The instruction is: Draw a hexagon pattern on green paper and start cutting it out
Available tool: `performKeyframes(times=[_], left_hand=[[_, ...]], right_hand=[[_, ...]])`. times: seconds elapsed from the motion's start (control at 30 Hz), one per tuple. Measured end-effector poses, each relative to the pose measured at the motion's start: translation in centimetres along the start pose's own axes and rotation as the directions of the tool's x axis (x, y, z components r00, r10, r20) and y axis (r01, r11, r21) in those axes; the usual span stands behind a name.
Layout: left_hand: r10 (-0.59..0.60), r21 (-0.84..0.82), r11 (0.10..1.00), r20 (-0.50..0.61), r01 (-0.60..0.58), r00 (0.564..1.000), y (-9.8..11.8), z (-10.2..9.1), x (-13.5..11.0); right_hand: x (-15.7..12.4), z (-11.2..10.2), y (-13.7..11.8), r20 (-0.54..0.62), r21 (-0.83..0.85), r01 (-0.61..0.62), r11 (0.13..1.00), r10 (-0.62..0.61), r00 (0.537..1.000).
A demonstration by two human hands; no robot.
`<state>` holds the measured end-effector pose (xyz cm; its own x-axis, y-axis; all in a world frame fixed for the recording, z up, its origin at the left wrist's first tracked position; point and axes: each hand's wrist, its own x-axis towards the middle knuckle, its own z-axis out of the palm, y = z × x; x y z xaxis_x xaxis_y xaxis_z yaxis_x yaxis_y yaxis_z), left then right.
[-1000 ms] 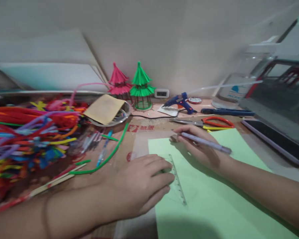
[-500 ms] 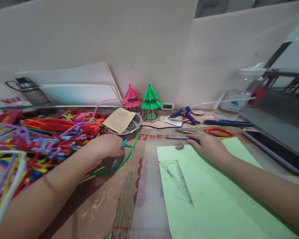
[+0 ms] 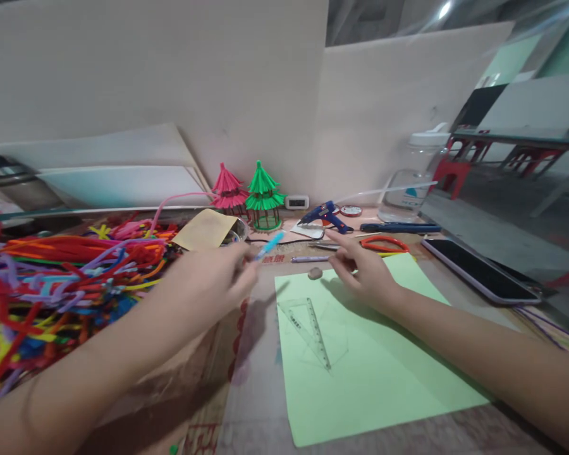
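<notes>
My left hand is closed around a pen with a light blue end, which points up and to the right above the table. Over the top of a pale green sheet of paper hovers my right hand, empty, index finger and thumb apart. Near its fingers lie a slim purple pen and a small grey-brown lump, perhaps an eraser. A clear set square rests on the paper's left part, with faint pencil lines around it.
Pipe cleaners heap up at left. Behind stand pink and green pagoda models, a blue glue gun and a clear jug. Orange-handled scissors and a phone lie at right.
My left hand has lifted from beside the pipe cleaners and moved right with the pen. My right hand has come up off the purple pen. The view has turned right.
</notes>
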<state>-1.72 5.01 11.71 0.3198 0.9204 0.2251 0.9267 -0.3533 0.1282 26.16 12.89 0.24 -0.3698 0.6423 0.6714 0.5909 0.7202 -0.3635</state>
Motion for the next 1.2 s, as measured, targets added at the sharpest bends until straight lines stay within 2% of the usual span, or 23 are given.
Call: performKeyframes(times=[0.07,0.13,0.17,0.27,0.37,0.43,0.57,0.67,0.8,0.93,1.0,1.07,1.2], left_hand=[[0.080,-0.132,0.989,0.052,-0.073,0.995,1.9,1.5,1.3],[0.162,-0.253,0.957,0.066,-0.140,0.985,3.4,3.3,2.0],[0.202,-0.307,0.936,0.062,-0.174,0.977,3.8,4.1,2.1],[0.293,-0.419,0.869,0.005,-0.264,0.956,3.9,5.9,2.0],[0.331,-0.414,0.841,-0.115,-0.348,0.936,2.9,7.1,1.3],[0.418,-0.360,0.817,-0.166,-0.450,0.893,2.5,7.9,0.8],[0.617,-0.228,0.719,-0.226,-0.657,0.754,2.9,9.3,0.1],[0.662,-0.187,0.685,-0.244,-0.704,0.709,3.5,9.3,0.0],[0.661,-0.187,0.693,-0.222,-0.696,0.717,3.8,8.7,0.1],[0.646,-0.202,0.704,-0.217,-0.681,0.732,3.9,9.0,0.1],[0.639,-0.206,0.707,-0.223,-0.676,0.736,3.7,9.1,0.0],[0.611,-0.208,0.732,-0.219,-0.648,0.761,3.2,8.9,0.0],[0.533,-0.181,0.807,-0.187,-0.562,0.825,1.5,8.5,-0.4]], right_hand=[[-0.3,0.0,-1.1,0.016,0.038,0.167,0.985,-0.167,0.986],[-0.6,0.1,-2.0,0.037,0.066,0.314,0.947,-0.317,0.948],[-0.7,0.2,-2.3,0.034,0.071,0.342,0.937,-0.345,0.938],[-0.7,0.5,-2.4,-0.014,0.049,0.297,0.954,-0.297,0.955],[-0.7,0.8,-1.9,-0.061,0.004,0.242,0.970,-0.241,0.969],[-0.7,0.9,-2.0,-0.062,-0.003,0.240,0.971,-0.239,0.969],[-0.9,1.0,-2.7,-0.022,0.037,0.278,0.960,-0.277,0.961],[-1.0,0.9,-2.9,0.000,0.077,0.309,0.948,-0.310,0.951],[-1.1,0.8,-2.6,0.018,0.120,0.293,0.948,-0.297,0.955],[-1.3,0.7,-2.6,0.062,0.192,0.209,0.959,-0.224,0.973],[-1.2,0.7,-2.7,0.079,0.238,0.125,0.963,-0.147,0.986],[-1.0,0.6,-2.8,0.086,0.280,-0.004,0.960,-0.021,0.996],[-0.4,0.5,-2.2,0.147,0.402,-0.257,0.879,0.215,0.965]])
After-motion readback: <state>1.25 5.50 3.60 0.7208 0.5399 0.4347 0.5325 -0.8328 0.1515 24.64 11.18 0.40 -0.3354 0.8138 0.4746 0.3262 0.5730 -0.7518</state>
